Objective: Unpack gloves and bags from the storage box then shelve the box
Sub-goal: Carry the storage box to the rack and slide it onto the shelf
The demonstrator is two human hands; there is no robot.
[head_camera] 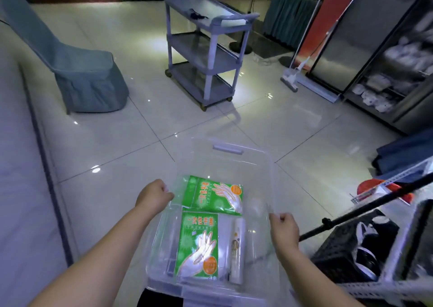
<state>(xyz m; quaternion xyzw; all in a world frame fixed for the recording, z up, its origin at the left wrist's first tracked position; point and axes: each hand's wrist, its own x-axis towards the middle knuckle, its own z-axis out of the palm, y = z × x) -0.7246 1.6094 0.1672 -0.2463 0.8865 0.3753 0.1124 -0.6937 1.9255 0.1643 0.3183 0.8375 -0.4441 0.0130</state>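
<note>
The left hand (153, 197) gripped the left rim of the clear storage box (271, 173), and the right hand (284, 228) pinched its right rim. Between the hands, inside the box, lay the nearer glove pack (199, 243), with the farther glove pack (213, 195) just beyond it. A white roll of bags (237, 248) lay on the right-hand side of the nearer pack.
</note>
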